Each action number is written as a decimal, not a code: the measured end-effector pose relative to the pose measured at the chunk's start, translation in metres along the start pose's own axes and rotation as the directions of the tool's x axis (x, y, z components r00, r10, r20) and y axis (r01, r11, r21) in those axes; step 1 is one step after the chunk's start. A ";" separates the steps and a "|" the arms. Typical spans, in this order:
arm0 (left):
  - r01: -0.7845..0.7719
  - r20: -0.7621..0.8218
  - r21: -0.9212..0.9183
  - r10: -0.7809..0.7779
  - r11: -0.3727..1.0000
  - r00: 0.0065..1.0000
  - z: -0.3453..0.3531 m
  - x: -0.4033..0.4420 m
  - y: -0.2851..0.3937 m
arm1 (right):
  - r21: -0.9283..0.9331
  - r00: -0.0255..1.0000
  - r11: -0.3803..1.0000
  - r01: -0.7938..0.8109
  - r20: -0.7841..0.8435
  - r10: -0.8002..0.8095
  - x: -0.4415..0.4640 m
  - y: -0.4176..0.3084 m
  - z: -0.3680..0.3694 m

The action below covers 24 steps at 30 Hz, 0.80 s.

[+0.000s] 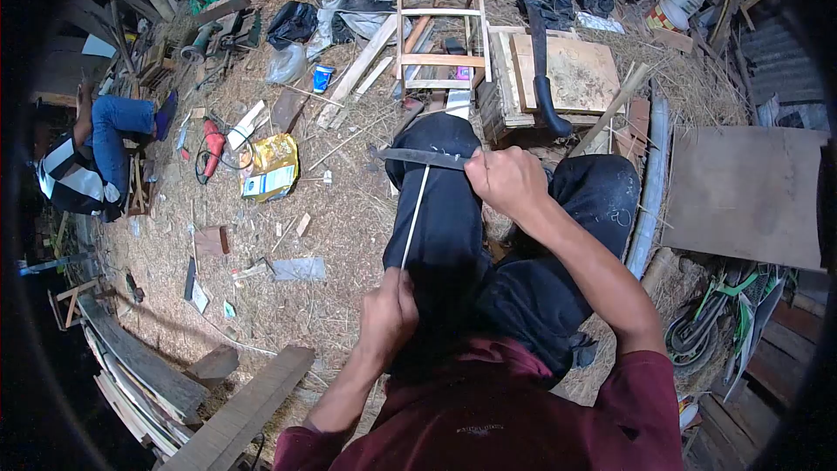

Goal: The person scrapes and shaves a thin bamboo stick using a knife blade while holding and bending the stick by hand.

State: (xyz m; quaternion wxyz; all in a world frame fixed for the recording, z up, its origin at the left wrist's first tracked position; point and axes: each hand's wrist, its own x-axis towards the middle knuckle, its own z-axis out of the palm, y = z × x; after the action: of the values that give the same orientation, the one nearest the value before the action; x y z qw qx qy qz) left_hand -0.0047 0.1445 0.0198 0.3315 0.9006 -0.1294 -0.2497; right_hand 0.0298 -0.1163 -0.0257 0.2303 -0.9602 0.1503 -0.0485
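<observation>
My right hand (510, 179) is closed round the handle end of a long flat knife (425, 157), whose blade points left across my dark-trousered knee (438, 135). A thin pale strip (417, 214) runs from the blade down over my thigh. Its lower end is in my left hand (389, 312), which is closed around it. The strip's upper end meets the blade's lower edge, just above the knee. Both hands are apart, the right one farther forward.
A wooden frame (443, 59) stands ahead, beside a wooden box (567, 74) with a dark-handled tool (545, 78). A red power tool (211, 150) and a yellow bag (268, 167) lie left. Another person (96, 153) sits at far left. A beam (244, 410) juts in at lower left.
</observation>
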 end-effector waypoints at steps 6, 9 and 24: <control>-0.105 -0.093 0.005 0.105 0.995 0.990 -0.005 0.071 0.039 | 0.158 0.991 0.979 0.130 0.011 -0.133 -0.009 -0.009 -0.006; -0.086 -0.078 -0.008 0.085 0.996 0.993 -0.014 0.086 0.052 | 0.283 0.993 0.954 0.102 0.028 -0.115 -0.010 -0.002 -0.017; -0.154 -0.076 -0.010 0.153 0.988 0.985 -0.011 0.087 0.042 | 0.316 0.922 0.893 0.322 0.109 -0.371 -0.018 -0.002 -0.025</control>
State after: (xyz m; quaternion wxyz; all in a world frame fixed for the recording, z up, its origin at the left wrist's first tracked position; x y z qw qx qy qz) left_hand 0.0720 0.0847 0.0230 0.3617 0.8940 -0.1837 -0.1903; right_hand 0.0092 -0.1201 -0.0026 0.3688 -0.9275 -0.0524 -0.0303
